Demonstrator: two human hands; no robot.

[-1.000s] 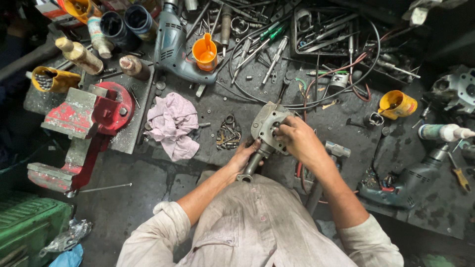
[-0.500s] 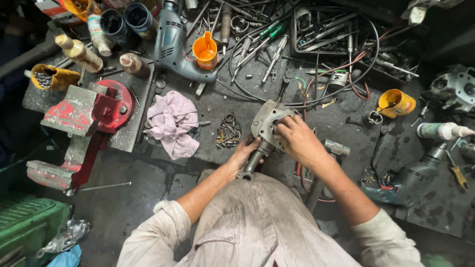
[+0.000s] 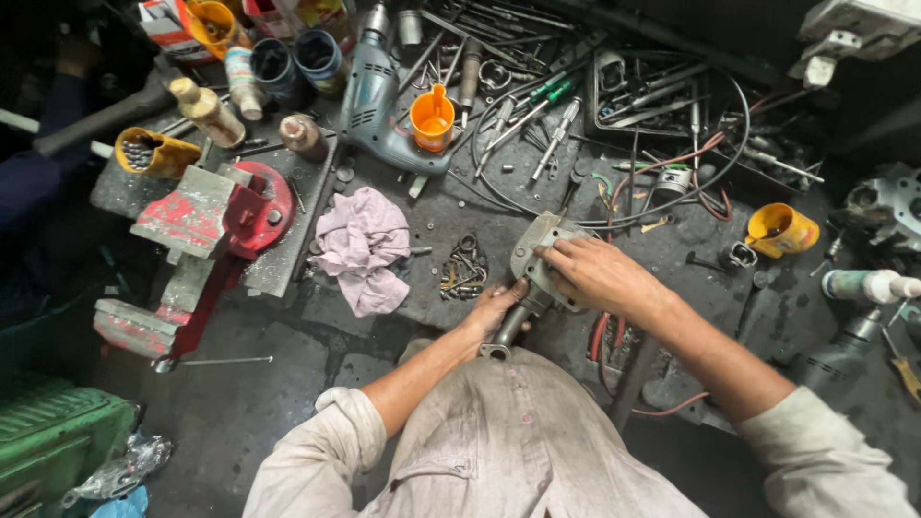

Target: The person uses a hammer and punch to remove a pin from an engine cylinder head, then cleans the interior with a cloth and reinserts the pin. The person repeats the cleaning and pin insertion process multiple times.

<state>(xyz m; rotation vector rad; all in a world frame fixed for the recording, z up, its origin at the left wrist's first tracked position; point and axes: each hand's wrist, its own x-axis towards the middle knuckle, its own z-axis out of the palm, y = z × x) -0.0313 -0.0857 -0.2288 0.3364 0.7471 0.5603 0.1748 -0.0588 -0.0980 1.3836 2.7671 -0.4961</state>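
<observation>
Grey cast-metal housing with a protruding shaft (image 3: pixel 535 273), held over the grimy workbench (image 3: pixel 288 384). Left hand (image 3: pixel 494 312) wraps fingers round the shaft; right hand (image 3: pixel 595 273) clasps the housing's top. Beyond: crumpled pink rag (image 3: pixel 363 247), red bench vise (image 3: pixel 206 230), blue-grey electric drill (image 3: pixel 379 101), orange plastic funnel (image 3: pixel 433 117).

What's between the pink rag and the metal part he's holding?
In the head view, a small pile of rings and nuts lies between the rag and the metal part.

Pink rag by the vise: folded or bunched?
Bunched. The pink rag lies in a crumpled, creased heap on the bench, no neat folds, beside the red vise.
</observation>
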